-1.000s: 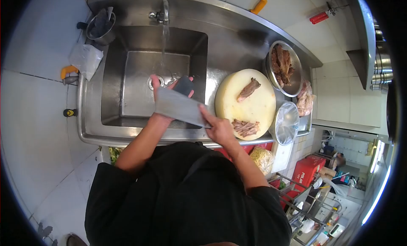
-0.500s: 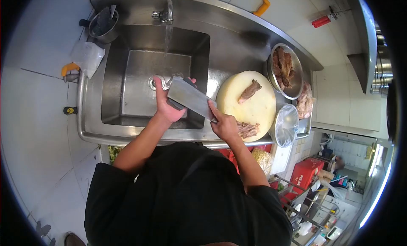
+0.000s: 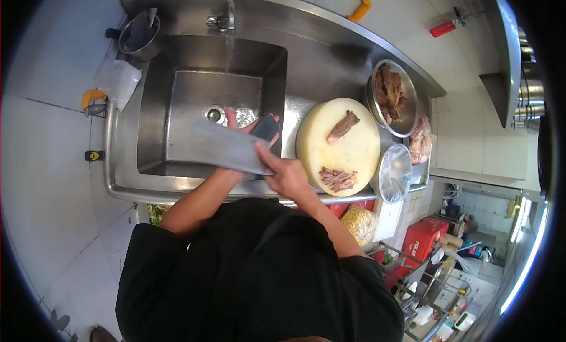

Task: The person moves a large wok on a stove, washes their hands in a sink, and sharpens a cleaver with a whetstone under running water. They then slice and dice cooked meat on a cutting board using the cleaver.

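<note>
A dark, flat block [image 3: 265, 128] rests in my left hand [image 3: 236, 119] over the sink's front right part; the cleaver hides much of the palm. My right hand [image 3: 287, 176] grips the cleaver [image 3: 224, 149], whose wide blade is blurred and crosses above my left hand, pointing left over the sink. Right of my hands, a round cutting board [image 3: 359, 144] carries a larger piece of meat [image 3: 343, 127] and a small pile of sliced meat [image 3: 338, 179] near its front edge.
Water runs from the faucet [image 3: 229, 24] into the sink [image 3: 194, 94]. A steel bowl of meat [image 3: 390, 94], a plastic-lined bowl [image 3: 394, 173] and bagged meat [image 3: 421, 140] stand right of the board. A metal pot [image 3: 140, 40] and plastic bag [image 3: 118, 83] sit at the left.
My right hand and the cleaver have shifted left, so the blade reaches farther across my left hand. The dark block has moved slightly right since the last frame.
</note>
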`<state>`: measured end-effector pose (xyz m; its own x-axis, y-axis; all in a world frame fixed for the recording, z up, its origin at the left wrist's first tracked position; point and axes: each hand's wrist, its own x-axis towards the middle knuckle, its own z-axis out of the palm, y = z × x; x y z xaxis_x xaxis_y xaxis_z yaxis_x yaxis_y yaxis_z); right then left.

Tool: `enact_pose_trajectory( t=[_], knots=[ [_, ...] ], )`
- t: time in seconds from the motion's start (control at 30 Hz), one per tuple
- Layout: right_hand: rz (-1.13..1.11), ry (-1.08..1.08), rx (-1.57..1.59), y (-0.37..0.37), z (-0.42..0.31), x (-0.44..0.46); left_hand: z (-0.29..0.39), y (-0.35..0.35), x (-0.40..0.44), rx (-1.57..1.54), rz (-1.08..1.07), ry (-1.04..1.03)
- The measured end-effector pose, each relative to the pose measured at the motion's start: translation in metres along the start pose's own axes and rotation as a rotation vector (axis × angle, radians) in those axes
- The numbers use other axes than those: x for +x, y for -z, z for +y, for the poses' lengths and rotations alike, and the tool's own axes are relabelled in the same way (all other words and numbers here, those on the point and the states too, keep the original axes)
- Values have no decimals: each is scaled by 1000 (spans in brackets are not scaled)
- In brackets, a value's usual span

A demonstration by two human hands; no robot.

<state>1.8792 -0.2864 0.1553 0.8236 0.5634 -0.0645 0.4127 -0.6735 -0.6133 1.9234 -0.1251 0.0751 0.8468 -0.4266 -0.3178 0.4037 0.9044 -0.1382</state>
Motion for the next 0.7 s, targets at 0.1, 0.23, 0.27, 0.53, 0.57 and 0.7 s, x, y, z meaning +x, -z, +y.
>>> enact_pose_trajectory(
  t=[0.1,0.23,0.27,0.53,0.57,0.7],
  knots=[
    [71,151,199,17,-36,16,3,-2,0,-40,-65,25],
    [245,117,239,51,-48,14,33,-9,1,70,-77,-95],
    [353,88,244,44,-34,10,39,-15,-1,80,-35,-115],
    [-70,-637,987,37,7,-23,48,-65,19,108,-237,-178],
    [-62,-644,986,35,12,-24,47,-60,20,85,-256,-135],
    [169,-604,783,51,34,34,19,-45,10,5,-230,25]
  ],
)
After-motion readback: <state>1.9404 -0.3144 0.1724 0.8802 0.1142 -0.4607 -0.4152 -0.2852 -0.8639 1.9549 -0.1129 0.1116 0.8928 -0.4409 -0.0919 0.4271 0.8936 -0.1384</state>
